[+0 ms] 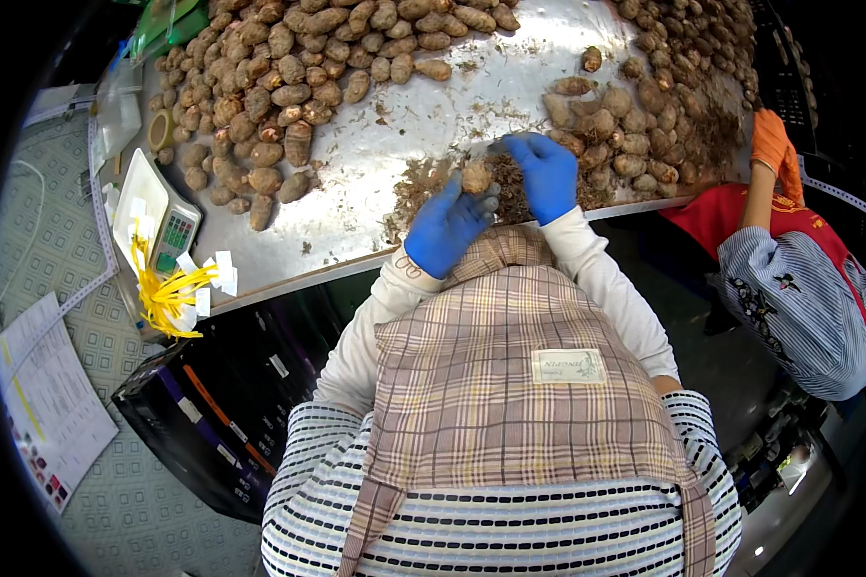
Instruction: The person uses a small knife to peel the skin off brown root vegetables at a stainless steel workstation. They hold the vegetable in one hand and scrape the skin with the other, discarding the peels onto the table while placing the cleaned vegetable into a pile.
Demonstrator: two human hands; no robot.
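In a blue glove, my left hand holds a small, round, brown taro corm near the table's front edge. To its right my right hand, also gloved in blue, is raised with its fingers bent toward the corm. Something grey shows at its fingertips; blur hides whether it is a tool or just the soiled glove. Dark fibrous peelings lie beneath both hands on the metal tabletop. Beside my right hand, a heap of taro corms spreads over more loose fibre.
A large pile of taro corms covers the far left. A digital scale and yellow tags sit at the left corner, near a tape roll. At right, another person's orange-gloved hand is at the table edge.
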